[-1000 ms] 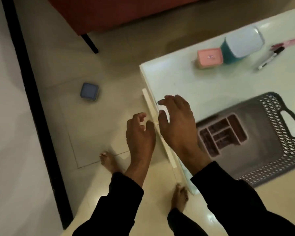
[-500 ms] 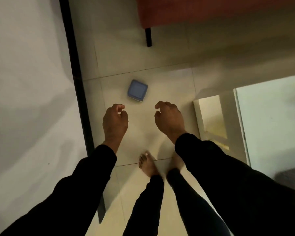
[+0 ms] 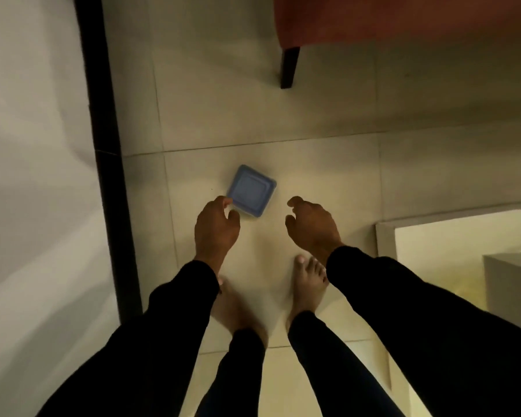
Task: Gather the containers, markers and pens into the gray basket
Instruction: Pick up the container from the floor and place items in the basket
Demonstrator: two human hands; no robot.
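Tile floor (image 3: pixel 283 121) filled the frame, blue container (image 3: pixel 251 190) at centre. Your left hand (image 3: pixel 215 228) and right hand (image 3: pixel 312 225) hung above it, loosely curled, holding nothing.

Left hand (image 3: pixel 215 228): extended forward and down, back of hand toward the camera, fingers loosely curled, holding nothing.
Left fingertips (image 3: pixel 224 201): bent downward; contact with any surface cannot be confirmed from this angle.
Right hand (image 3: pixel 312 225): extended forward at about the same reach, well apart from the left, fingers loosely curled, thumb separated, holding nothing.
Left black long sleeve (image 3: pixel 163 320): covers the arm to the wrist, running from the lower left.
Right black long sleeve (image 3: pixel 409 299): covers the arm to the wrist, running from the lower right.
Bare feet (image 3: pixel 309 284): planted below the hands, toes forward.
Legs in dark trousers (image 3: pixel 322 356): visible between the arms.
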